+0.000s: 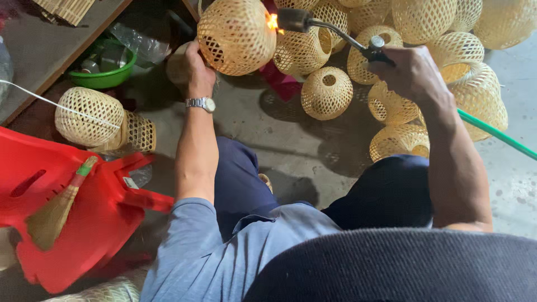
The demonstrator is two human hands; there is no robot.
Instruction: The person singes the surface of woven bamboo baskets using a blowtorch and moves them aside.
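My left hand (198, 67) grips the rim of a round woven bamboo basket (238, 34), holding it up at the top centre; a metal watch sits on that wrist. My right hand (411, 72) is closed on the handle of a gas torch (330, 29). The torch's metal nozzle points left, and a small flame (272, 22) burns against the basket's right side. A green hose (492, 133) runs from the torch down to the right, past my forearm.
Several similar woven baskets (327, 92) lie heaped on the concrete floor ahead and to the right. Another basket (89, 116) lies at left beside a toppled red plastic chair (84, 218) with a small broom (56, 210) on it. A green bowl (103, 70) sits under a wooden table edge.
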